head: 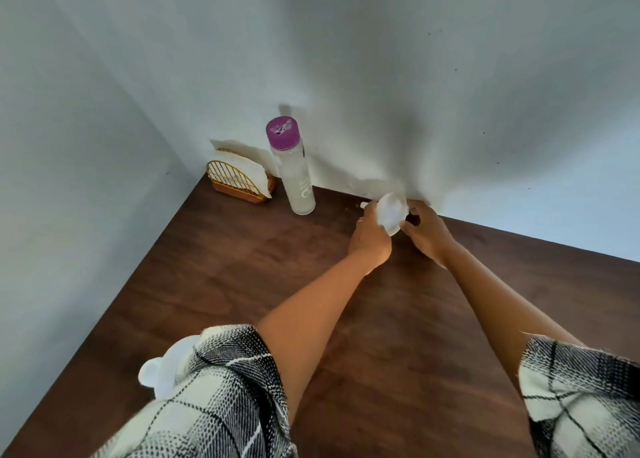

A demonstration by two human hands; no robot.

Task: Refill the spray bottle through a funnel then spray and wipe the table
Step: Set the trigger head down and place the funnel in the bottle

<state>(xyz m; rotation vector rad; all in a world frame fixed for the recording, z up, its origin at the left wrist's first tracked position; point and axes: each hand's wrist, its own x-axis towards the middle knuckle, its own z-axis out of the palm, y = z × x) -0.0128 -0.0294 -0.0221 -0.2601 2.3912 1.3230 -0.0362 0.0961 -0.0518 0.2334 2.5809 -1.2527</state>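
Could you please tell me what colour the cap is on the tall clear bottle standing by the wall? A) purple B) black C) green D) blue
A: the tall clear bottle stands upright next to the napkin holder, and its cap is plainly purple, with a pale scuffed patch on top.

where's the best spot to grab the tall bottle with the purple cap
Wrap the mid-body of the tall bottle from its front right, the open table side. It stands upright close to the wall, with the napkin holder close on its left. The purple cap is on.
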